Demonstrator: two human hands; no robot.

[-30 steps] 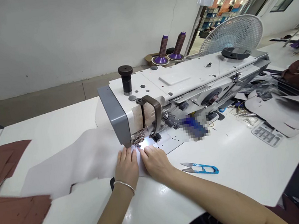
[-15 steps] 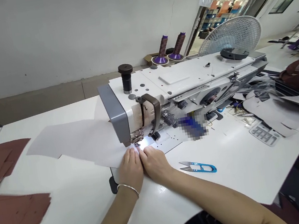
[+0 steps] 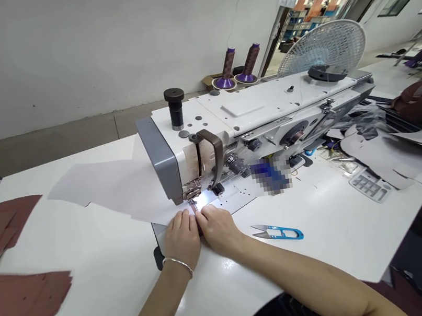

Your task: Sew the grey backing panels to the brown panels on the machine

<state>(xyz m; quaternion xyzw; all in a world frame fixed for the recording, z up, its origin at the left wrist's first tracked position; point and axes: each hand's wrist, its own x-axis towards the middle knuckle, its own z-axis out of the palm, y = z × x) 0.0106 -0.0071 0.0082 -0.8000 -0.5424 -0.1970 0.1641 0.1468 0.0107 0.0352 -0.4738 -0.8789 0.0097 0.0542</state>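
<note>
A white sewing machine [image 3: 196,115] stands before me, its lamp lighting the presser foot [image 3: 192,201]. Just in front of the foot, my left hand [image 3: 183,236] presses down on a large pale sheet [image 3: 108,189], fingers bent and close together. The sheet spreads out to the left, past the machine's head. Beside it, my right hand [image 3: 217,228] is closed, its thumb side against the left hand. A narrow brown strip [image 3: 194,208] runs from between the hands to the foot. What my fingertips grip is mostly hidden.
Blue-handled thread snips [image 3: 279,231] lie right of my right hand. Stacked brown pieces [image 3: 27,307] cover the table's left side. Two thread cones [image 3: 228,68] and a fan [image 3: 325,48] are behind the machine. Pale offcuts [image 3: 373,155] lie at the right.
The pale sheet's left end has shifted right, towards the machine. Both hands stay close to the presser foot in nearly the same pose. The whole view has shifted slightly.
</note>
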